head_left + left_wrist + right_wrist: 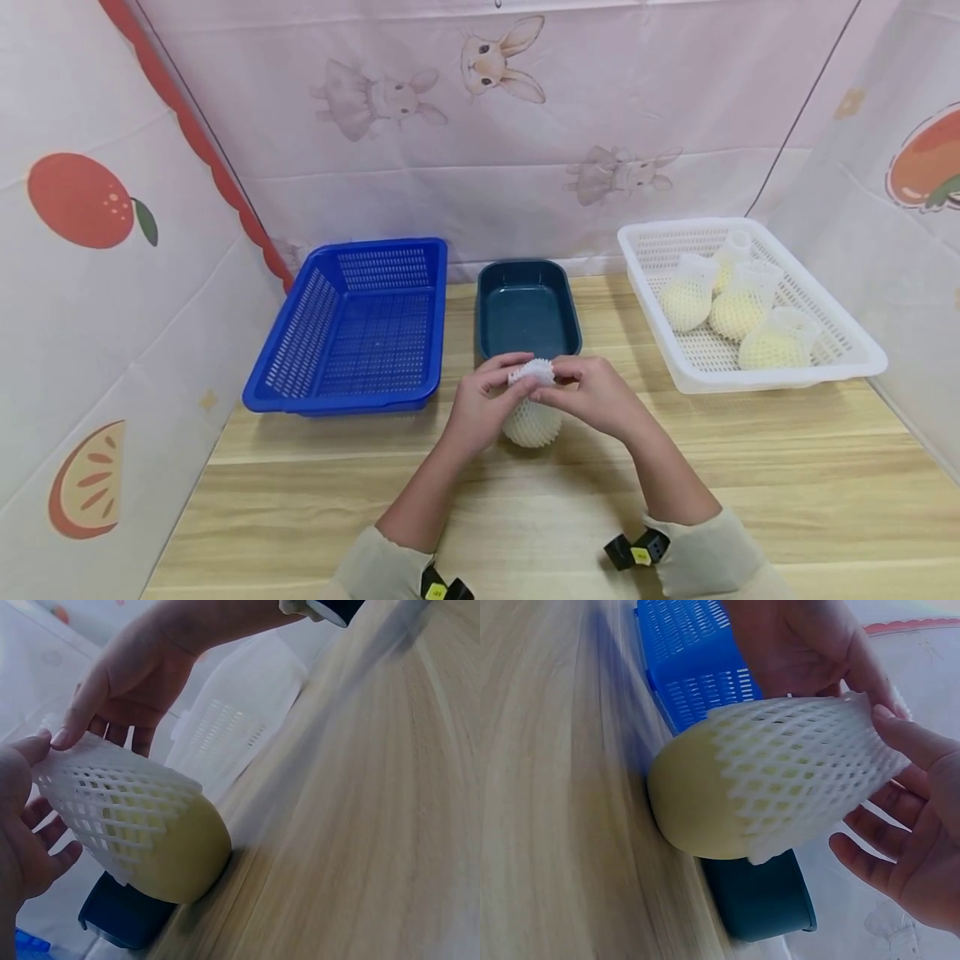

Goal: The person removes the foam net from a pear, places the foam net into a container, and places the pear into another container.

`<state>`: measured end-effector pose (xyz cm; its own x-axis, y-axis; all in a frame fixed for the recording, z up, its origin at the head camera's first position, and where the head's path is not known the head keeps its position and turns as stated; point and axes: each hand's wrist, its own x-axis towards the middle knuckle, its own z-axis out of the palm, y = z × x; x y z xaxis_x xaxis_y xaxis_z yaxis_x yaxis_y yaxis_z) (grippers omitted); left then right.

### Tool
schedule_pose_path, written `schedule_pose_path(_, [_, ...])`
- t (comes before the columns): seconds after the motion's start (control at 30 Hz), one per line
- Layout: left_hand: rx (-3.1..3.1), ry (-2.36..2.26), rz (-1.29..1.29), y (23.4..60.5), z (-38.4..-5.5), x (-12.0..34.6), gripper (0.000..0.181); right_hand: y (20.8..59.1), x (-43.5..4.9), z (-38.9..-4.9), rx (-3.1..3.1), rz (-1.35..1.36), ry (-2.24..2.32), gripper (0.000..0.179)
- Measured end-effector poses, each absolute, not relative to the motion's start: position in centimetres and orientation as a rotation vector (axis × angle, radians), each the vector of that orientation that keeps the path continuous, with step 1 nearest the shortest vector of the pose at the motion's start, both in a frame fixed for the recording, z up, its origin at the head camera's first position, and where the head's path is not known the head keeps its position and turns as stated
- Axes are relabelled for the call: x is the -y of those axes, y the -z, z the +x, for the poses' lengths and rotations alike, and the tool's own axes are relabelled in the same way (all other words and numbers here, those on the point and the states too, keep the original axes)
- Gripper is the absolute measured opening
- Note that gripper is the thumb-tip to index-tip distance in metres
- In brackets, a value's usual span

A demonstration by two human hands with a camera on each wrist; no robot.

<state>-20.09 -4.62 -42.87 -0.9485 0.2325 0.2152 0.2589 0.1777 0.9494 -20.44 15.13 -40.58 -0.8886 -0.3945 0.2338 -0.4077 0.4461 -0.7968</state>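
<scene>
A pale yellow, smooth, rounded fruit [196, 851] stands on the table just in front of the dark teal tray [528, 321]. Its exact kind cannot be told. A white foam net sleeve [810, 754] covers its upper part, leaving the bottom bare in both wrist views. My left hand [480, 406] pinches the sleeve's gathered top between thumb and fingers on the left side. From the right, my right hand [597, 397] pinches the same top edge, thumb toward me. The two thumbs nearly meet there, and the other fingers hang loosely around the sleeve.
To the left stands a blue slotted basket [435, 379] with nothing in it. A white basket [678, 371] on the right holds several netted pale yellow fruits [738, 312]. Printed curtains [480, 133] enclose the wooden table [337, 500] at the back and sides.
</scene>
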Motion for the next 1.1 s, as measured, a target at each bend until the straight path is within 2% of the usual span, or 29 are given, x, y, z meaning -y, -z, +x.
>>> schedule_pose_path(0.2, [2.33,1.984,-0.541,42.3,-19.9,4.5,0.034,41.0,-14.5,-20.4,2.702,0.706,-1.563,0.036])
schedule_pose_path(0.4, [2.299,1.996,-0.578,41.7,-19.7,4.1,0.031,41.5,-13.6,-20.5,2.733,0.645,-1.632,0.041])
schedule_pose_path(0.63, [2.302,2.013,-0.594,41.4,-19.7,3.9,0.028,41.4,-13.2,-20.4,2.702,0.627,-1.7,0.041])
schedule_pose_path(1.1, [2.364,2.088,-0.664,40.5,-19.9,3.3,0.034,41.0,-13.5,-20.3,2.683,0.671,-1.572,0.035])
